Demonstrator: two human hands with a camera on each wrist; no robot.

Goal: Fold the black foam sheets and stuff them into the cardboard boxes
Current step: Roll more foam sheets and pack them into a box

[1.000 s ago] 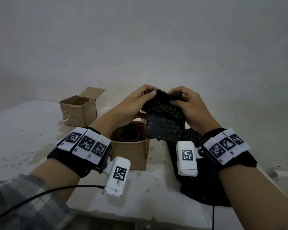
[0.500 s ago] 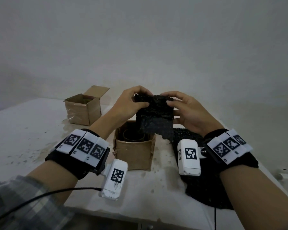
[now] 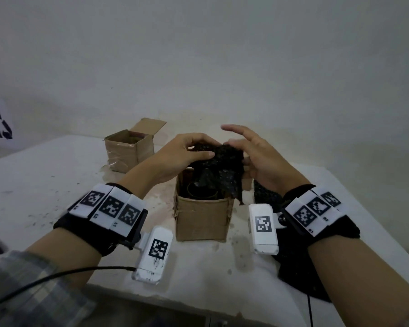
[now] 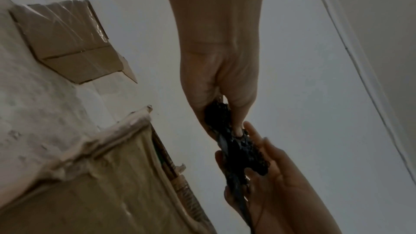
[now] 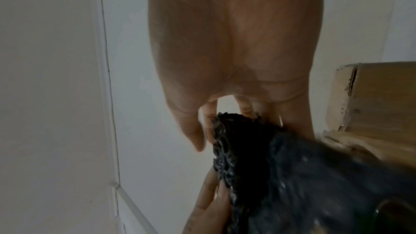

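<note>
- The stuffing step looks to be in hand: the folded black foam sheet [image 3: 216,166], crumpled and coarse, hangs over the open mouth of the near brown cardboard box [image 3: 202,219] on the white table [image 3: 45,185], its lower edge dipping inside.
- The left hand [image 3: 182,153] grasps the sheet's top, thumb and fingers curled round it.
- The right hand [image 3: 257,159] lies against the sheet's right side with fingers spread and mostly straight — steadying, not clenched.
- Next move, probably: press the bundle down, keeping the fold tight so it clears the rim.
- A second open cardboard box [image 3: 129,149] waits behind on the left — more black foam [image 3: 267,197] lies under the right wrist.
</note>
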